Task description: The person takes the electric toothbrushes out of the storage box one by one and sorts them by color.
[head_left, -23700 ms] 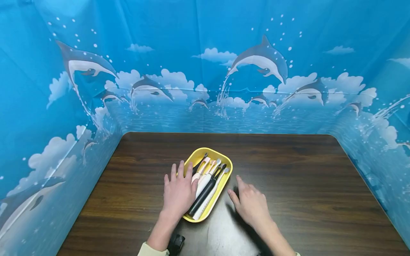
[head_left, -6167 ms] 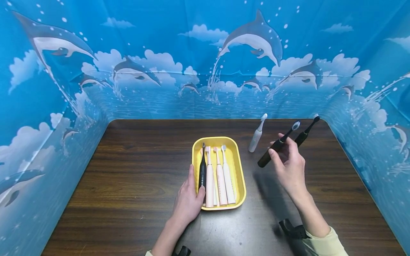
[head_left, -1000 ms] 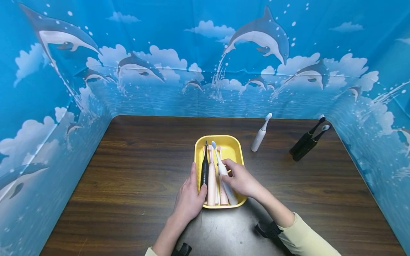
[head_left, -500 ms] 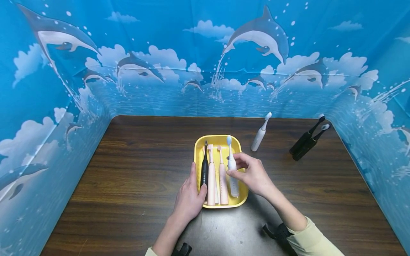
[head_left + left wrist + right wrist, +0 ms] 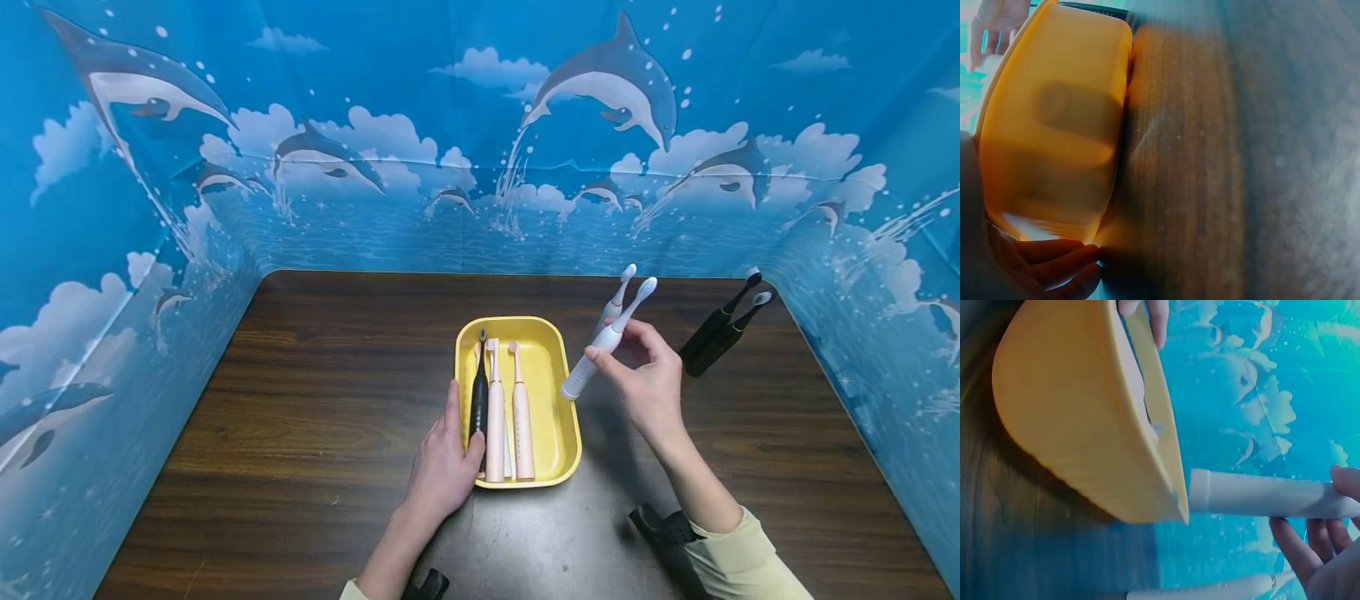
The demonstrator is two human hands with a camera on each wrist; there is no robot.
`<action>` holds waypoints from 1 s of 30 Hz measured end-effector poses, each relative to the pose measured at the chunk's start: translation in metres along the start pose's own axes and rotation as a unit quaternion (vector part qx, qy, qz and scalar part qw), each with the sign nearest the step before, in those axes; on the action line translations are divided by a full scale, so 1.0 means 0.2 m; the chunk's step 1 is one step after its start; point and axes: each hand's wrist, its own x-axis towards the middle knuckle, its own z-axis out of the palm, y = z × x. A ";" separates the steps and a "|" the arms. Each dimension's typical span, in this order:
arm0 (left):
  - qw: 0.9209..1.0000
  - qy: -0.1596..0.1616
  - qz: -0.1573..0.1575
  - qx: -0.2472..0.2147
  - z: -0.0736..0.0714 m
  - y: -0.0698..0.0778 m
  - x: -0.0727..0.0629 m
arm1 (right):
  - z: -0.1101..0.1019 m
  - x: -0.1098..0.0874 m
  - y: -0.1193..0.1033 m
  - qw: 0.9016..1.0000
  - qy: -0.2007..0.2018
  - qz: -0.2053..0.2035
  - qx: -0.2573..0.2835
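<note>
A blue dolphin cloth (image 5: 480,233) wraps round the brown bench (image 5: 337,375). A yellow tray (image 5: 553,425) sits there; its left outer wall shows from the left wrist but not from the head. The left grip (image 5: 444,471) holds that side. The right grip (image 5: 648,379) pinches a white toothbrush (image 5: 587,369) at the right rim, partly hiding another white toothbrush (image 5: 611,311). Two black toothbrushes (image 5: 718,343) are far right.

Right hand (image 5: 647,379) and left hand (image 5: 447,471): both bare, as is the stretch of forearm behind each. Farther back from the right grip, right sleeve (image 5: 746,557): pale yellow, creased near the cuff. Beside that cuff, right camera (image 5: 651,523): black, blunt-ended. Behind the left grip, left camera (image 5: 432,585), likewise black, and left sleeve (image 5: 351,592), pale yellow, both cropped.
</note>
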 end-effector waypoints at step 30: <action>1.000 -0.014 -0.010 0.003 0.00 0.00 0.00 | 0.05 0.08 0.40 0.985 0.151 -0.029 -0.082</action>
